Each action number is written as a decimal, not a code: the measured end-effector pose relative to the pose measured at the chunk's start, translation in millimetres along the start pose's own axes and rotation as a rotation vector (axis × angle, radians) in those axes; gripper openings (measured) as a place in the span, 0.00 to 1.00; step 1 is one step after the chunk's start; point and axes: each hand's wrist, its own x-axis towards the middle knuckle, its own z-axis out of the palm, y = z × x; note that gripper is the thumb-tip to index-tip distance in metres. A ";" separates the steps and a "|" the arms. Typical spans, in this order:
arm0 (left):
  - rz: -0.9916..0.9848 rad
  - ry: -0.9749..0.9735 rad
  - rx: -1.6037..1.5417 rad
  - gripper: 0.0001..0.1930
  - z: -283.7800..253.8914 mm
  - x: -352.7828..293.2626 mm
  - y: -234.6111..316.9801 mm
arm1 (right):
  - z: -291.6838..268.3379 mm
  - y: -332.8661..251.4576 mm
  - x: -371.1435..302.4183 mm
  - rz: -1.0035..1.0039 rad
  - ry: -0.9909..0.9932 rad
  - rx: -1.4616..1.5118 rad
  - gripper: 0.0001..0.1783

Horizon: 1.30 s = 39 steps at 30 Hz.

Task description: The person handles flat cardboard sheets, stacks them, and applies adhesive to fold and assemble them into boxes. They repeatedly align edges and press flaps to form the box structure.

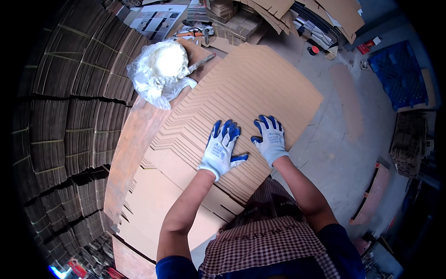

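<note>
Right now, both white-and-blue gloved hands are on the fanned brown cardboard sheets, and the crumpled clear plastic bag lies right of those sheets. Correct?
No: the head view shows the crumpled clear plastic bag left of the fanned brown cardboard sheets. The left hand and right hand are on them.

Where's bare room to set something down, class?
Bare: the brown wooden tabletop strip left of the fanned brown cardboard sheets; grey concrete floor just right of them. Crowded: around the crumpled clear plastic bag and beneath both white-and-blue gloved hands.
</note>
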 end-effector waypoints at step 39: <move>0.023 0.006 -0.046 0.51 -1.4 -18.6 -5.5 | -0.2 -21.9 -2.7 0.071 -0.189 -0.070 0.45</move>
